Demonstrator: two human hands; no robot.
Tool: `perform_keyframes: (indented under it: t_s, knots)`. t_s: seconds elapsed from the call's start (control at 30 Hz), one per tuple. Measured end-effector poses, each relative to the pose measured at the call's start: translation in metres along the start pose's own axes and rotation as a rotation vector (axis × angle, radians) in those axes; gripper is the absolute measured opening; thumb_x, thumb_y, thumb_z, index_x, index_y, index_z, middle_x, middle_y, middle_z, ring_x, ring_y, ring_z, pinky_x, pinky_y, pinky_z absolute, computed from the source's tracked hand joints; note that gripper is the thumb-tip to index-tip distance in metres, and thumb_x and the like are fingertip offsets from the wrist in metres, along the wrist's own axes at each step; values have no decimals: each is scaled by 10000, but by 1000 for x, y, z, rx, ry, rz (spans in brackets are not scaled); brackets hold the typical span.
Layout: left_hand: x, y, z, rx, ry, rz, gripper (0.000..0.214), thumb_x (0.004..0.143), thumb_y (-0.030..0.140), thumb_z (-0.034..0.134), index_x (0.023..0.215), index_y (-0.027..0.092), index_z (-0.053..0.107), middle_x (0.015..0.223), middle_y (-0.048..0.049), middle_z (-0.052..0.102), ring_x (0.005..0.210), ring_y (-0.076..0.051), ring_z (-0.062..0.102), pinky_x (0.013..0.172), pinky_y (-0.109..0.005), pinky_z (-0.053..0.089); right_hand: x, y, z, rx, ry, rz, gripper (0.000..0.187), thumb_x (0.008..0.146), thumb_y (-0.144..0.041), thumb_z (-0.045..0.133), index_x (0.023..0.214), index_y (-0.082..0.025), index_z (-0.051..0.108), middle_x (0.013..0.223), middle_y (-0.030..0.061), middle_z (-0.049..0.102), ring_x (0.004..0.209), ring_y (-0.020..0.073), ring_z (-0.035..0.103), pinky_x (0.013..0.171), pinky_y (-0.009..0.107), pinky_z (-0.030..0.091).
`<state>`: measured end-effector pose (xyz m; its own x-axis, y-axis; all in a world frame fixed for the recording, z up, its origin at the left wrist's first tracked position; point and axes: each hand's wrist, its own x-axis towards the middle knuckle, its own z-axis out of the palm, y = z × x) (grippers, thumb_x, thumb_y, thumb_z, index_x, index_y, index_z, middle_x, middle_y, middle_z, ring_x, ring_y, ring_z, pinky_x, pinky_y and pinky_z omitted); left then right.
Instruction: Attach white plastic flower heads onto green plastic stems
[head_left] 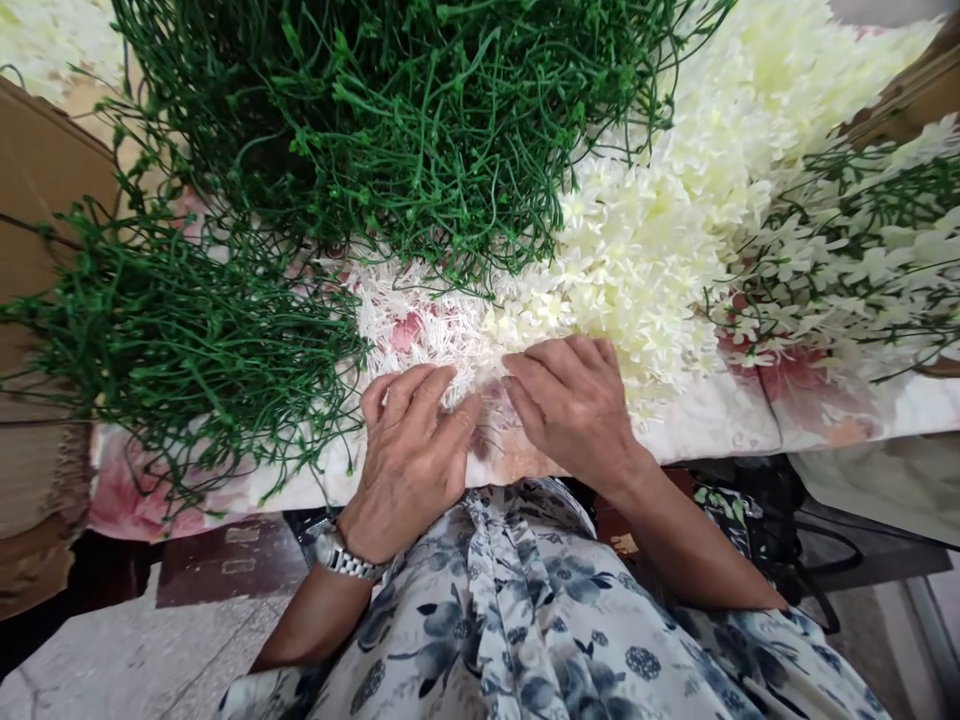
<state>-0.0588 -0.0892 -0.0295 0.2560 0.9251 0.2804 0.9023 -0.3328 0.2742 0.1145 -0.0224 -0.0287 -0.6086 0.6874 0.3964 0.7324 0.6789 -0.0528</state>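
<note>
At the front edge of the cloth-covered table, my left hand [412, 450], with a wristwatch [346, 556] on the wrist, rests with its fingers curled down. Its fingertips reach the small pile of thin white plastic sprigs [439, 315]. My right hand [574, 415] is closed beside it, thumb and fingers drawn together at the near edge of a heap of cream-white artificial petals [637, 270]. Whatever is between the fingers of either hand is too small or hidden to name. A narrow gap separates the two hands.
Green artificial stems form a large heap [390, 120] at the back and a smaller bunch [202, 340] on the left. Assembled white-flowered stems [847, 250] lie at right. Cardboard boxes [56, 160] stand at both sides. The floral tablecloth [712, 415] shows along the front.
</note>
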Motion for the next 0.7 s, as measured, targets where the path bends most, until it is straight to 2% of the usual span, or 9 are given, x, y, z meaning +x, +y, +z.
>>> perform_keyframes:
  t_s: [0.07,0.13,0.2,0.3,0.4,0.57,0.7]
  knots:
    - [-2,-2,0,10,-10,-8,261,765,141,548,1005,203,630,1196,-111,553,1141,-276,459,964,-473,310,-6,2,-9,61,64,-1,139,832,-189,530,959,-195,587,826,25,607,754,159,450,682,321,288]
    - [-3,-3,1,29,-22,-15,269,757,131,550,1001,207,631,1207,-111,549,1154,-282,451,972,-482,297,-11,1,-14,94,68,-8,99,824,-166,536,901,-197,589,808,20,602,741,151,450,676,315,290]
    - [-3,-4,3,47,-23,-19,279,750,123,547,1001,211,630,1213,-110,547,1158,-285,446,973,-486,291,-14,-6,-14,91,-9,-39,65,827,-166,529,817,-198,585,760,16,583,734,156,439,673,317,279]
    - [-2,-5,5,74,-13,-19,274,748,123,543,992,213,631,1208,-107,549,1158,-288,443,970,-486,290,-17,-18,-6,29,-134,-90,116,843,-167,501,750,-192,566,732,26,555,742,175,414,669,328,251]
    - [-1,-7,4,85,2,-21,242,761,138,541,974,203,635,1197,-110,556,1152,-287,450,967,-483,293,-19,-22,-2,-8,-162,-102,156,849,-152,480,711,-194,540,716,30,534,739,187,402,664,331,240]
    - [2,-1,-2,-21,102,41,236,759,157,564,982,200,629,1138,-106,585,1095,-271,488,933,-468,320,-26,-13,-18,14,-236,-71,109,827,-141,502,743,-187,554,709,28,545,699,184,420,665,336,286]
    - [9,15,-3,-143,49,129,173,748,91,538,869,177,628,1026,-83,620,1011,-239,517,887,-442,331,-30,-7,-31,223,-157,-36,82,823,-139,512,787,-158,584,716,35,581,701,168,475,672,331,349]
